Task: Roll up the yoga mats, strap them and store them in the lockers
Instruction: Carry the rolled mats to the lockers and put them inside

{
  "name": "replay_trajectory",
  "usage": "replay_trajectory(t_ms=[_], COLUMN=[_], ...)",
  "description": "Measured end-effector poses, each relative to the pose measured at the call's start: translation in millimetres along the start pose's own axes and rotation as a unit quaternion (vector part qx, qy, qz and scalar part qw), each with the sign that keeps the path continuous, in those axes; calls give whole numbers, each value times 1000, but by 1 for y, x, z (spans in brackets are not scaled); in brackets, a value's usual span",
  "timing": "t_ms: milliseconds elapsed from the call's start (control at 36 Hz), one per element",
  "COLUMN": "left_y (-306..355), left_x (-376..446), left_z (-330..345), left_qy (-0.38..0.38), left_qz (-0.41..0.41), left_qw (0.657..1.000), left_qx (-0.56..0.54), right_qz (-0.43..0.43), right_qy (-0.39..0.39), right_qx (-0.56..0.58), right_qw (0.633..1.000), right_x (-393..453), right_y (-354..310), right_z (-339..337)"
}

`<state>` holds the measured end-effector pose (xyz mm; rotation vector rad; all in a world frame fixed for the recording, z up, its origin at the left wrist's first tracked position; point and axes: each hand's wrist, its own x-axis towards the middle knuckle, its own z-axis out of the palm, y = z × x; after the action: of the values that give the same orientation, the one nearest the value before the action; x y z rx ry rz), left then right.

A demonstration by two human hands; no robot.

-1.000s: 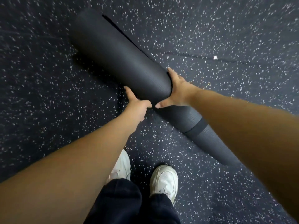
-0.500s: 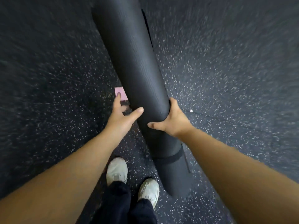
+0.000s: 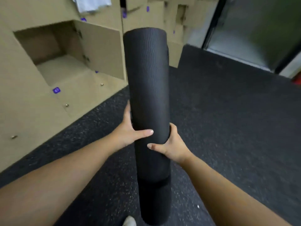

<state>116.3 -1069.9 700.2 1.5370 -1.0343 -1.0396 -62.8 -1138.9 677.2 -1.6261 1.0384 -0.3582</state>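
Ahead and to the left, a bank of tan lockers (image 3: pixel 29 88), one compartment standing open (image 3: pixel 53 51) with its door (image 3: pixel 101 51) swung to the right on two hinges; inside, only bare tan walls and floor in view. Higher up, a pale cloth (image 3: pixel 92 4) hanging at the top edge; whether from a compartment cannot be told. Small purple tags (image 3: pixel 56 90) dotted over the locker fronts, about six countable though several blurred, plus three small metal knobs (image 3: pixel 66 105) on the lower doors. One rolled yoga mat (image 3: pixel 148 82), black and ribbed, held nearly upright off the dark speckled floor (image 3: pixel 228 119), its upper end level with the open compartment and just to the right of the door. One black strap (image 3: pixel 154 181) wrapped round the roll near its lower end. Two hands on the mat, both at mid-length: left hand (image 3: pixel 130 131) wrapped round the left side, thumb laid across the front, fingers reaching behind; right hand (image 3: pixel 171 144) gripping the right side slightly lower, thumb across the front toward the left thumb, fingers curled out of sight behind the roll. One white shoe toe (image 3: pixel 129 221) at the bottom edge beside the mat's lower end. To the right, a grey panel (image 3: pixel 252 30) in a dark frame, and a sliver of something red (image 3: pixel 297 81) at the far edge, too cut off to name.
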Motion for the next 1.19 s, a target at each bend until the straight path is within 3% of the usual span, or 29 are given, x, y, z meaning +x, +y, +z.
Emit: replay_trajectory(t_ms=[194,389,556,750,917,1056,1194], left_y=[77,106,108,94,96,106,119], left_x=[-60,-108,-129,-135,-137,-129,-112], left_z=[-92,-188,-275,-371,-445,-484,-507], left_qy=[178,311,360,363,370,438,521], left_qz=[35,53,62,62,61,66,81], left_qw=[983,948,930,927,923,892,845], left_qx=[28,35,36,68,87,87,91], right_qz=[-111,-232,-297,-301,-348,-343,-323], right_qy=[-83,-198,-230,-220,-236,-272,-262], right_qx=[-15,-24,-31,36,46,84,104], right_qw=[990,952,926,927,906,895,904], right_x=[-8,11,44,82,110,134,178], right_y=[-121,-236,-323,-389,-425,-454,-487], right_z=[61,121,185,266,336,369,395])
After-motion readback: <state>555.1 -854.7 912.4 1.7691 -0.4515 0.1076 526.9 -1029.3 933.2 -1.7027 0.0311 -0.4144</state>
